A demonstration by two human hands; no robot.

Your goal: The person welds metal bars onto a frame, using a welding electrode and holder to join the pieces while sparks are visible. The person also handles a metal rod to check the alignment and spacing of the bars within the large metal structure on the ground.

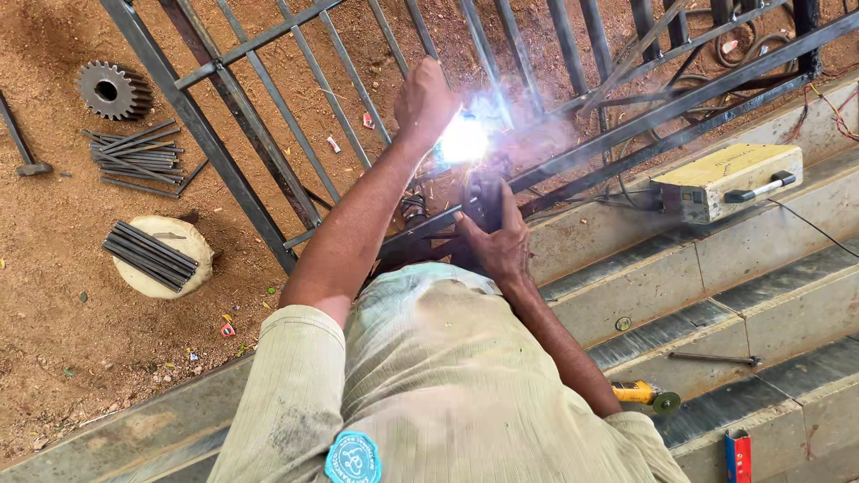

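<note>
The fingers of the left hand (426,100) are curled shut around something hidden by the glare, with the bright welding arc (463,140) burning just beside and below the knuckles; what the fist holds cannot be told. The fingers of the right hand (497,234) are closed around a dark welding shield (483,192), which stands between that hand and the arc, just below the light. Both hands work at one metal gate frame (234,98) of slanted bars, and the arc sits on a bar of that frame where a crossrail meets it. One person in a pale green shirt (438,385) is seen from above. To the right, one yellow welding machine (727,182) rests on a concrete step, with one yellow angle grinder (642,394) and one thin metal rod (714,359) on lower steps and one red tool (737,454) at the bottom edge. To the left, on the brown dirt, lie one toothed gear (112,89), one hammer (25,148), one loose pile of short steel rods (139,156), and one round stone (199,268) bearing a second bundle of rods (148,255) across its top.
</note>
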